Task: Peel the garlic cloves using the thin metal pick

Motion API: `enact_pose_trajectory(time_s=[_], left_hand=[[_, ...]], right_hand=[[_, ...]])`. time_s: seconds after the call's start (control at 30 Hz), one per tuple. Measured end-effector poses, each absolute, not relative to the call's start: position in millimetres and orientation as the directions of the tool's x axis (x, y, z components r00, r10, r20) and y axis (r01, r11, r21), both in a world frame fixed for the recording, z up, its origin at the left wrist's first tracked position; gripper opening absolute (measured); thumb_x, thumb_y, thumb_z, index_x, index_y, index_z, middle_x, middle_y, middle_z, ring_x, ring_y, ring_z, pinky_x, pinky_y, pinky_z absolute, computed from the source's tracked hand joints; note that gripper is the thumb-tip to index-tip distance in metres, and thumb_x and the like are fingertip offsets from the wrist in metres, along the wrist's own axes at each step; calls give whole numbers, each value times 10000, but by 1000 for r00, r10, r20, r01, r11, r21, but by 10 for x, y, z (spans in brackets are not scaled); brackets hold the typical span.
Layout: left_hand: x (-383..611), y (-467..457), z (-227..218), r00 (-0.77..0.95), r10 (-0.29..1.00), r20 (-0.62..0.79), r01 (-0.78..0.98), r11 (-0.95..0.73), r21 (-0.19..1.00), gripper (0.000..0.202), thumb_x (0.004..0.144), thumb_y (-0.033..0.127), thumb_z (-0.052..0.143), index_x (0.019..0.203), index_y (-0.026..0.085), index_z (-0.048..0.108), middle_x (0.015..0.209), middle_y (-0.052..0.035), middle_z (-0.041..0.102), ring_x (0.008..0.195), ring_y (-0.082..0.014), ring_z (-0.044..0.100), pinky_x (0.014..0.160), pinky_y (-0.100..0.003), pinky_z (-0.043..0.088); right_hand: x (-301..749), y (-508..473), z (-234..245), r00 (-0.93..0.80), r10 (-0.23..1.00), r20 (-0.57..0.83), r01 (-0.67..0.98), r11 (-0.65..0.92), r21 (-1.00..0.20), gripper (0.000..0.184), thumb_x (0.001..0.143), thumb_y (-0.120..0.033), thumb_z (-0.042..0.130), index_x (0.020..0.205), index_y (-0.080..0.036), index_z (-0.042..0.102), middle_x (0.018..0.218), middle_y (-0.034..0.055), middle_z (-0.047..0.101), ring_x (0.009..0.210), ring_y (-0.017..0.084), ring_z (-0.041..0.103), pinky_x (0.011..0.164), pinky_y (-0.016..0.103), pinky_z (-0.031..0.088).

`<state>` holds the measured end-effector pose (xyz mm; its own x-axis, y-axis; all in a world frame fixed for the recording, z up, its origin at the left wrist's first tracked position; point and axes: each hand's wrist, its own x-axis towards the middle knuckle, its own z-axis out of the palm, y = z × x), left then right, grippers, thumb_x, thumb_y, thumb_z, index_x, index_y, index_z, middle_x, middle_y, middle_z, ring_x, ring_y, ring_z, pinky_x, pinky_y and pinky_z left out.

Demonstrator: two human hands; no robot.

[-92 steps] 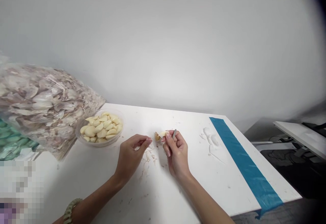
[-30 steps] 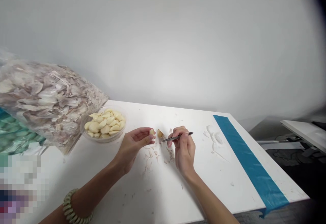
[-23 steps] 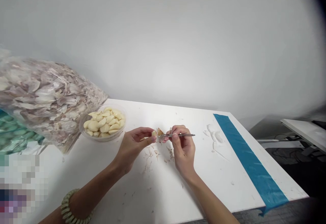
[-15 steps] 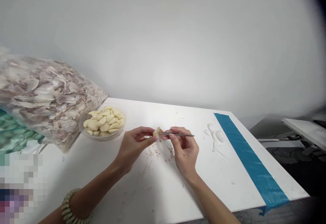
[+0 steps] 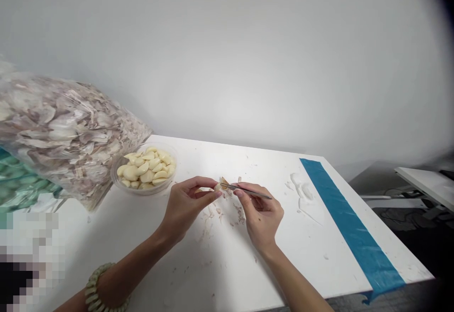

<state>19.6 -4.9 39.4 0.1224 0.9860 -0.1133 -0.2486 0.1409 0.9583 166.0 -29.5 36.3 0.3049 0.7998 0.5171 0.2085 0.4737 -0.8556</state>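
My left hand [image 5: 186,203] pinches a small garlic clove [image 5: 217,187] between thumb and fingertips over the white table [image 5: 248,264]. My right hand [image 5: 260,212] grips thin metal tweezers [image 5: 248,191], whose tip touches the clove and its brownish skin [image 5: 224,182]. Loose skin scraps [image 5: 216,212] lie on the table just under both hands. A clear bowl of peeled cloves [image 5: 144,170] stands to the left of my left hand.
A large clear bag of garlic skins [image 5: 60,132] fills the left side, behind the bowl. A blue tape strip [image 5: 347,227] runs along the table's right edge. White skin pieces [image 5: 301,196] lie near the tape. Another desk [image 5: 425,184] stands off to the right.
My hands came together: the tweezers swung from pointing up-right to lying level, and their tip now meets the clove in my left hand. My right hand dropped slightly and turned palm up.
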Motion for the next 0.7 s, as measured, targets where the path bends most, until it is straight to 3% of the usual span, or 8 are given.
enact_pose_trajectory(time_s=[0.27,0.43,0.6,0.7], left_hand=[[192,-63,378,101,994,-34,-242,58,969,130,626,226,781,718,185,698,840,8,693,782,-100,652,702,-158,546],[195,-56,351,47,996,72,-187,-62,980,85,655,213,758,712,184,702,844,-6,690,817,-115,648,714,-183,567],[190,-73,334,-1,974,225,-72,-225,972,45,685,182,731,723,189,706,845,-14,694,826,-120,649,740,-207,572],[194,-84,335,-7,969,246,-49,-246,968,35,691,181,724,718,184,702,844,-18,696,810,-118,652,728,-208,575]], right_hand=[[1644,-306,387,316,809,495,164,467,-869,128,758,-145,684,836,-244,706,786,5,727,721,164,687,650,308,597],[1635,-306,375,313,824,472,188,434,-881,78,766,-175,680,837,-202,698,800,34,730,720,181,698,657,323,607],[1625,-298,366,303,850,432,108,419,-901,71,780,-163,662,839,-196,685,815,26,732,687,162,705,680,305,607],[1616,-307,365,332,841,427,91,422,-902,72,771,-157,672,831,-196,683,807,23,734,665,151,700,657,279,600]])
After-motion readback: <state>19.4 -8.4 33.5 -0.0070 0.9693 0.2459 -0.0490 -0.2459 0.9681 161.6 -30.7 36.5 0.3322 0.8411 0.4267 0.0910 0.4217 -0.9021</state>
